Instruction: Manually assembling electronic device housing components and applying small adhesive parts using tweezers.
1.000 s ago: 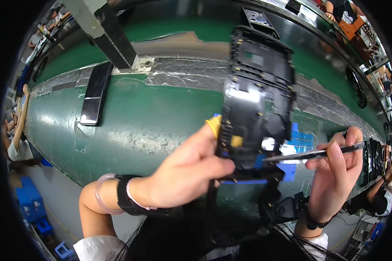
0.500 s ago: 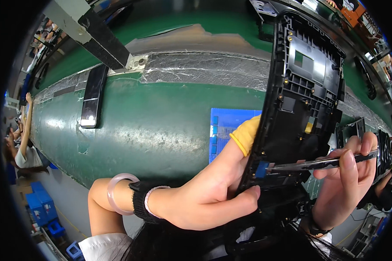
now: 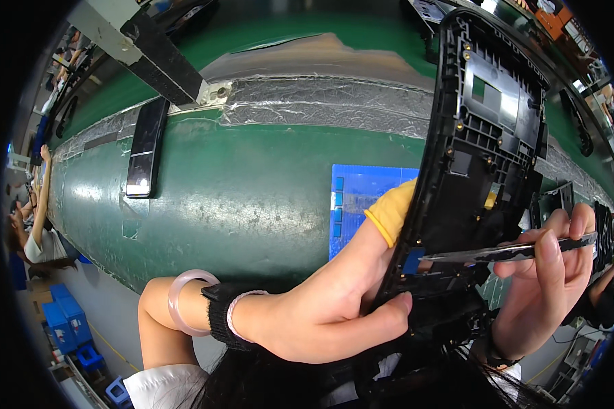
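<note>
Off at about 10 o'clock in the view there's a black smartphone (image 3: pixel 147 150) lying on the green bench (image 3: pixel 232 177), long side running close to 12–6. Then comes the left hand (image 3: pixel 327 313), thumb and fingers clamped around the near left edge of a black plastic housing (image 3: pixel 454 198), with a yellow finger cot (image 3: pixel 391 210) on a finger. Just past it at 1 o'clock is a blue sheet (image 3: pixel 375 180), partly hidden by the housing.

The housing is tipped up, long axis going roughly 7 to 1 o'clock. Near its lower left edge sits a small blue patch (image 3: pixel 412 262), about 12 o'clock from the left thumb, so that hand's way nearer. The right hand (image 3: pixel 546 273), pinched around the tweezers (image 3: pixel 505 253), is over at 3 o'clock from the patch. The tweezers point at 9, tip right at the patch; can't tell if they're gripping it tbh.
</note>
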Demonstrator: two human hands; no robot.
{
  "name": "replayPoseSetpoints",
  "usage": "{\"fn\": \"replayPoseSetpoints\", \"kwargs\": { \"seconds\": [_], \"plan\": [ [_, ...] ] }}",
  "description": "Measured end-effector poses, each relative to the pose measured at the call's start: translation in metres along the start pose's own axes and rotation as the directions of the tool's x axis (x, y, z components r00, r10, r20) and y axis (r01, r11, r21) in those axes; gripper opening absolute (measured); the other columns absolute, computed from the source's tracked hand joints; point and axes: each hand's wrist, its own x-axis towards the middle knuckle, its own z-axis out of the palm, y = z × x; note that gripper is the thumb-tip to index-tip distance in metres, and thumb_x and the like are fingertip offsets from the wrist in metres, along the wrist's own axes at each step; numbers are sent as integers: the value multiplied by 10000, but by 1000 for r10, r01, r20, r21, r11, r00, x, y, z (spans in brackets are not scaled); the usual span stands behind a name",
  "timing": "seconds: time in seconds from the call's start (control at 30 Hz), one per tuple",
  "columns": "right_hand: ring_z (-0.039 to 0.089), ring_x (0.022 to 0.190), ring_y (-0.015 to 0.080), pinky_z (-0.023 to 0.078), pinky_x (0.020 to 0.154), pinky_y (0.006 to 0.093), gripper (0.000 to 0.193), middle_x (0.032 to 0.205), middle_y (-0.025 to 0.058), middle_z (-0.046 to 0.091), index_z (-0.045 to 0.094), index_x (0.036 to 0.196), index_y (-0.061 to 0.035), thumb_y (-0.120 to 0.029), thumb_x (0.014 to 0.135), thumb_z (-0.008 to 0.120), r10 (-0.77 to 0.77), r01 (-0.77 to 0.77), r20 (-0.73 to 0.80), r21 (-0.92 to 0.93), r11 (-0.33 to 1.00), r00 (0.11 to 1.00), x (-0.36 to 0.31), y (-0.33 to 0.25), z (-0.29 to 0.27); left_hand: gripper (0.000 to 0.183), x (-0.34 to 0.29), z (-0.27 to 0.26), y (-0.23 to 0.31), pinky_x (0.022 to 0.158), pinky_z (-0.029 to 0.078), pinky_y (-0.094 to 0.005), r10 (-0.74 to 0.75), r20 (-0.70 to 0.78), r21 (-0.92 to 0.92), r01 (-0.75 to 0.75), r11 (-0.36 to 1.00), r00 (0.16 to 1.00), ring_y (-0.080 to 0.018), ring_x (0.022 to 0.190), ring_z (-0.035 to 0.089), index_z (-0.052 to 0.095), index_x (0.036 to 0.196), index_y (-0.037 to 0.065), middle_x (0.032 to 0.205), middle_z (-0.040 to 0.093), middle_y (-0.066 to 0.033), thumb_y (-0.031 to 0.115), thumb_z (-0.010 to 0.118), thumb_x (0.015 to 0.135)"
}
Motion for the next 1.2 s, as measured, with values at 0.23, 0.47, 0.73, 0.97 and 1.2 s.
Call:
{"fn": "replayPoseSetpoints", "kwargs": {
  "seconds": [0.23,0.47,0.73,0.97,1.2],
  "plan": [
    [501,633,105,483,408,181,202,662,57,358,289,860,17,38,689,395,-36,36,-18,-9,999,999,1,3,2,714,-1,0,-4,867,202,-334,52,7,21,-52,998,999,-261,1110,193,-54,1175,33,1201,125,-136,-169,294,586],
    [494,642,101,485,405,187,208,664,62,356,291,863,22,37,686,400,7,-7,-19,5,1000,1000,0,3,2,582,0,0,-3,881,182,-360,-17,-56,-29,15,999,998,-249,1088,233,13,1166,2,1172,200,-152,-60,284,654],
    [494,638,104,486,401,194,211,659,64,354,289,863,26,33,686,404,5,-5,-32,-6,1000,999,-1,2,3,573,0,0,-1,885,173,-360,8,-35,25,-7,1000,999,-253,1089,229,18,1159,-17,1170,199,-162,-50,286,655],
    [490,647,105,484,387,200,217,657,63,357,290,866,23,37,682,405,12,-11,-37,27,1000,999,-1,2,3,550,2,-1,1,883,178,-368,30,-15,68,-29,997,999,-258,1094,220,17,1160,-8,1172,190,-166,-57,271,675],
    [441,865,170,386,709,282,173,766,62,425,336,900,-23,-114,767,400,-170,191,-98,275,942,981,5,9,-12,491,5,-1,2,861,228,-351,42,-9,3,-42,999,999,-248,1032,324,54,1151,-14,1145,240,-178,-35,263,707]
  ]
}}
